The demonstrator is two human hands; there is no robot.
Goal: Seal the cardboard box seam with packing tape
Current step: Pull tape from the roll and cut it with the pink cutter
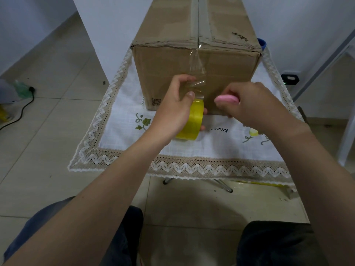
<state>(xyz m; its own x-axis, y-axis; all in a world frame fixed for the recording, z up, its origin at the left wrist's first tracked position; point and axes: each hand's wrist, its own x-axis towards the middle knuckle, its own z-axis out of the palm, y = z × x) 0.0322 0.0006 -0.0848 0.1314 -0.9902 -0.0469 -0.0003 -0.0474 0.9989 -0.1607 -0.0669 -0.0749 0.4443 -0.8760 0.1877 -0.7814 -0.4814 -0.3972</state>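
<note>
A large cardboard box [169,62] stands on a small table, its top seam running away from me under a strip of tape. Clear tape [197,70] comes down over the near top edge and along the front face to a yellow tape roll [192,123]. My left hand [172,106] grips that roll low against the box front, thumb and fingers pinching the stretched tape. My right hand [249,102] is closed around a pink tool [226,99], apparently a cutter, held just right of the tape strip.
The table wears a white lace-edged cloth [123,150] with embroidered flowers. Its metal legs [222,184] show below the front edge. A black cable [21,110] lies on the tiled floor at left. A white wall stands close behind the box, and my knees are at the bottom.
</note>
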